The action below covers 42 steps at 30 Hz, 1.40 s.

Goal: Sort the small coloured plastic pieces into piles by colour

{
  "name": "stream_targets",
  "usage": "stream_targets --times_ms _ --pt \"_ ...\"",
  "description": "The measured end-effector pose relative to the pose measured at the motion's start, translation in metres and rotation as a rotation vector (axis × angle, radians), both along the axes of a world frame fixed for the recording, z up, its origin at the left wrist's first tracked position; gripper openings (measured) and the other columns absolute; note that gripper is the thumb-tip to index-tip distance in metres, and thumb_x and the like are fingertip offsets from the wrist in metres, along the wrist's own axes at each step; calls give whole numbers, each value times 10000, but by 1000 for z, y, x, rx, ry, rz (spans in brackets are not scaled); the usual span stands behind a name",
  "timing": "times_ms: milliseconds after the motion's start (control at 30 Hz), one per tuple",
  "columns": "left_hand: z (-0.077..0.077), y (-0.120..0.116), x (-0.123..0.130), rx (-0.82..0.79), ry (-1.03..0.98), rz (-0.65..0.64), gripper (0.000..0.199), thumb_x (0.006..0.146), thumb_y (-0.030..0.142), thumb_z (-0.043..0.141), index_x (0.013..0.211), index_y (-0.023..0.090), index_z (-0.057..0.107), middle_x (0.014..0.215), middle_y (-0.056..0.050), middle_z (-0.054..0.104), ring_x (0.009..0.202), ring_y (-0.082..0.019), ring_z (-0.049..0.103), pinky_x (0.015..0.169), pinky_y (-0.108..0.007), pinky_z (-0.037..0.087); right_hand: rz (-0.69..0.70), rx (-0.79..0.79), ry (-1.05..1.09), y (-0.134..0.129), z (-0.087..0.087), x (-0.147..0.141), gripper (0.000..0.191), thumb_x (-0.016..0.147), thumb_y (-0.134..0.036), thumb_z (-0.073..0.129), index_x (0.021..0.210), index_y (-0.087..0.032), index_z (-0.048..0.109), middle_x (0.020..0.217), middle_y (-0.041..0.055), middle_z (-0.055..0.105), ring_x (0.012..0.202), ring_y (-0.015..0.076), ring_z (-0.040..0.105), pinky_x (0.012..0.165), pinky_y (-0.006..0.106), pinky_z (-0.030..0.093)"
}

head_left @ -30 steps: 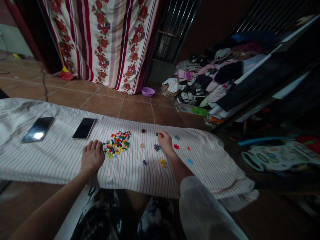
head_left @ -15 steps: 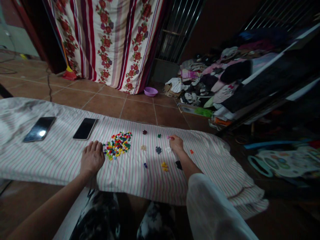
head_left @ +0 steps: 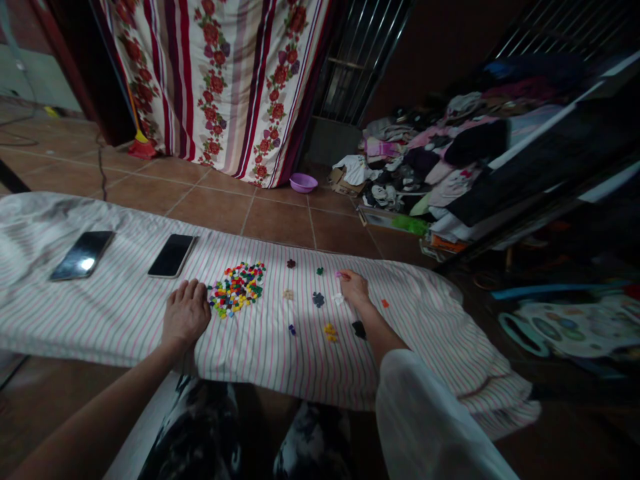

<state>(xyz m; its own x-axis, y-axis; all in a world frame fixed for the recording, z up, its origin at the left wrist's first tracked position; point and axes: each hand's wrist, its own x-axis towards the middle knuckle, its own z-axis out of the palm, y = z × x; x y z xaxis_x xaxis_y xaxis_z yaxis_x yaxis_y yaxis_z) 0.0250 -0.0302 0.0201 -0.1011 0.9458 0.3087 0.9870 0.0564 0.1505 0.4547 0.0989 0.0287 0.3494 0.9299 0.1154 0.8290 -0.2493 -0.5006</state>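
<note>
Head view | Mixed pile (head_left: pixel 237 289) of small colored pieces sits on striped cloth (head_left: pixel 260 347) | left hand (head_left: pixel 187 312) palm-down, loosely spread at pile's left edge, underside hidden | right hand (head_left: pixel 354 288), well right of pile, fingertips drawn together at something pink (head_left: pixel 339 274), grip unclear

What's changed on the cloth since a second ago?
Your right hand moved rightward, away from the green pieces, and is now at something pink; whether it's gripped is unclear. Your left hand stayed beside the mixed pile, and the phones stayed put.
</note>
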Motion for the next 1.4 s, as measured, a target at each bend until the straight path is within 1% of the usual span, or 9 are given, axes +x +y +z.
stream_targets --times_ms 133,267,467,633,733,867,1000,1233,1400 --pt "-1 0 -1 9 36 -7 363 910 250 376 1179 136 592 1340 -169 593 1331 -347 456 1044 -489 386 1 8 -20 -1 0 -1 385 755 -60 507 1022 -182 755 976 81 759 928 185 688 890 286 496" --pt "-2 -1 -1 26 59 -15 353 921 250 367 1168 136 592 1332 -167 593 1319 -350 463 1032 -487 389 53 50 -78 -2 4 -8 381 768 -70 490 1020 -179 754 1006 89 750 976 202 674 927 311 487" --pt "-2 -1 -1 31 44 -19 337 917 237 383 1153 132 600 1334 -172 588 1313 -353 464 1026 -493 390 154 50 -116 0 12 -38 407 804 -69 454 1074 -159 745 1092 96 734 1048 204 661 963 282 471" --pt "-4 -1 -1 59 58 -25 325 912 221 388 1145 130 596 1321 -169 593 1306 -349 471 1024 -482 392 212 -2 -193 7 14 -58 403 812 -79 497 1129 -177 727 1098 91 730 1033 196 659 936 259 460" --pt "-6 0 -2 67 72 -20 328 909 219 397 1162 132 588 1328 -162 590 1308 -348 471 1025 -475 392 202 -51 -264 10 12 -64 384 826 -109 535 1157 -180 717 1095 108 726 1017 207 657 899 262 459" --pt "-9 1 -2 81 86 -25 331 913 224 399 1169 128 584 1327 -164 591 1303 -351 473 1029 -478 390 190 -96 -313 14 6 -67 320 831 -122 561 1084 -179 748 1057 122 721 988 215 659 861 260 459" --pt "-10 1 -3 81 100 -25 325 915 228 400 1162 130 588 1324 -159 596 1298 -352 478 1024 -476 395 229 -47 -308 17 1 -68 309 820 -94 540 1011 -178 768 1007 110 716 983 207 652 876 255 459" --pt "-10 1 -3 93 109 -23 326 916 228 397 1162 133 589 1315 -152 603 1290 -347 484 1021 -469 395 312 30 -226 26 -4 -74 330 795 -60 536 1016 -159 760 1050 103 711 974 191 648 933 265 462" --pt "-11 2 -3 92 95 -27 333 911 227 402 1174 139 587 1319 -155 597 1296 -345 477 1021 -470 390 322 47 -199 31 -10 -75 318 791 -50 543 998 -157 759 1045 100 711 995 187 646 963 255 452"
